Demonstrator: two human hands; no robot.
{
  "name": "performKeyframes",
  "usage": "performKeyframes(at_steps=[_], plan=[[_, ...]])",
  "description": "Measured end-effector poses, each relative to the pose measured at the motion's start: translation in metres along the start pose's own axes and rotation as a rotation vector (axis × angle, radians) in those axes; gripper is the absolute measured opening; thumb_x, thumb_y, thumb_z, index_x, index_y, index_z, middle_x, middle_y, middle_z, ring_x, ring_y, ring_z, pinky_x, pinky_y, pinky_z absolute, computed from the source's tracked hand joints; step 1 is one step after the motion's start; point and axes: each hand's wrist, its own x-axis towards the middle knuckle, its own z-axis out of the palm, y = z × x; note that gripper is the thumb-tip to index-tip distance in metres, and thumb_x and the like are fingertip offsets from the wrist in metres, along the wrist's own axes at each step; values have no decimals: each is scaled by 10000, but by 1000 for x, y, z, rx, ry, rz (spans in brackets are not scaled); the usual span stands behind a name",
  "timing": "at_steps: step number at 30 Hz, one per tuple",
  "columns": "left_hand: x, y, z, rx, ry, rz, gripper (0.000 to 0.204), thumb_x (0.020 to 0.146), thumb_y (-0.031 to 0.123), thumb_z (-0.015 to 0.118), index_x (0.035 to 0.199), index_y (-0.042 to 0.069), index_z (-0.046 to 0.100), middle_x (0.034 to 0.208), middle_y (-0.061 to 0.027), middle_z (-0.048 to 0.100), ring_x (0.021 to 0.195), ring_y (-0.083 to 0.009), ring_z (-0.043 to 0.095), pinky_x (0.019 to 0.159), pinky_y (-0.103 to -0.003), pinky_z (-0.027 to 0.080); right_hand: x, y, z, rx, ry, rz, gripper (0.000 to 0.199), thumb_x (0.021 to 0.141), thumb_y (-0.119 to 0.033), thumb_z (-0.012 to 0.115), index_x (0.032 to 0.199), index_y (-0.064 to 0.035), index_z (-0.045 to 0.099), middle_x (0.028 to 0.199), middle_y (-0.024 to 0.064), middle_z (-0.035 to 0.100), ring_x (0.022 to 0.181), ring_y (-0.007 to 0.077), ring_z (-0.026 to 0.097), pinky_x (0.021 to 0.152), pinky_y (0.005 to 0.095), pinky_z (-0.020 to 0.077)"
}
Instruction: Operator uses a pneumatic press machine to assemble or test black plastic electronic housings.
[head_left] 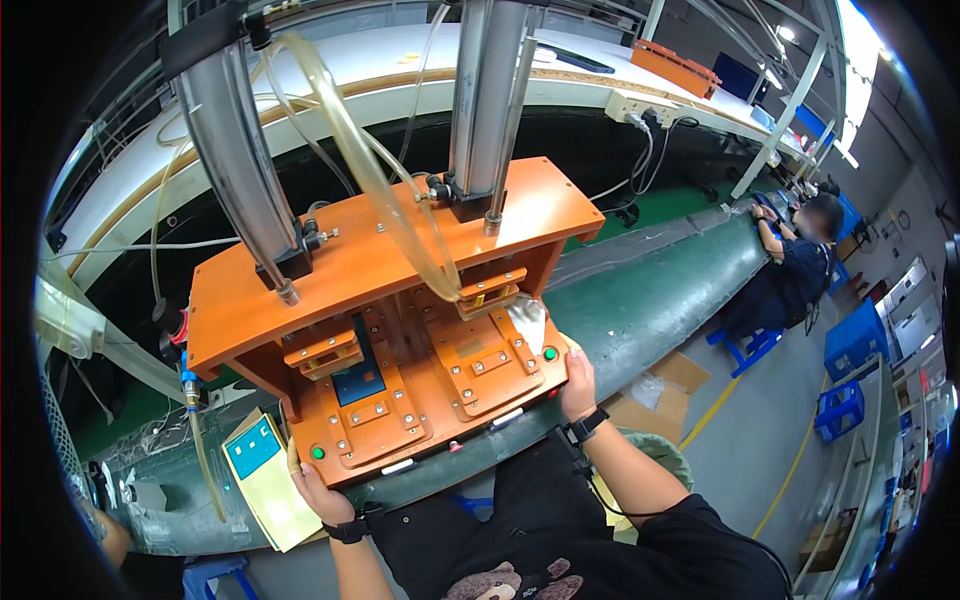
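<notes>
Forearms fwd, splayed. L hand half-curled at near-left corner of orange press, R hand ditto near-right; can't tell if clasped.

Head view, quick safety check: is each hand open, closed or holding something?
Left hand: touching left front corner of orange pneumatic press; grip cannot be told.
Right hand: touching right front corner; grip cannot be told.

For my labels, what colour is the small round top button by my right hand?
Green: the small round button shows best in the head view.
</notes>
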Motion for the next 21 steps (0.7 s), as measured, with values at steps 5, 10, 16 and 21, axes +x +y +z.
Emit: performKeyframes(at_steps=[5,10,16,21], plan=[[1,-4,-2,3,-3,4,431,1048,222,331,1397,-16,419,1322,-151,530,1192,-228,534,1037,-349,413,2,2,-5,20,-25,15,459,1029,-244,367,1350,72,457,1267,133,590,1153,175,573,1009,312,425],[4,-11,-4,-29,24,0,445,1049,244,338,1398,-20,417,1330,-161,524,1201,-240,533,1041,-361,416,10,-5,-15,119,-202,154,463,1029,-207,420,1430,21,392,1330,93,535,1215,135,500,1042,275,375],[3,-18,-7,-72,46,-49,493,1036,297,376,1391,-43,411,1342,-169,512,1224,-266,524,1044,-390,426,5,-6,-24,108,-202,206,512,1010,-209,459,1456,17,349,1346,100,524,1243,156,491,1063,298,367],[2,-15,0,-87,136,-73,506,1031,327,390,1376,-39,437,1338,-157,522,1220,-259,533,1046,-386,423,-4,-7,-51,-17,-171,186,408,1001,-167,536,1361,19,493,1265,76,590,1142,129,547,1003,292,424]])
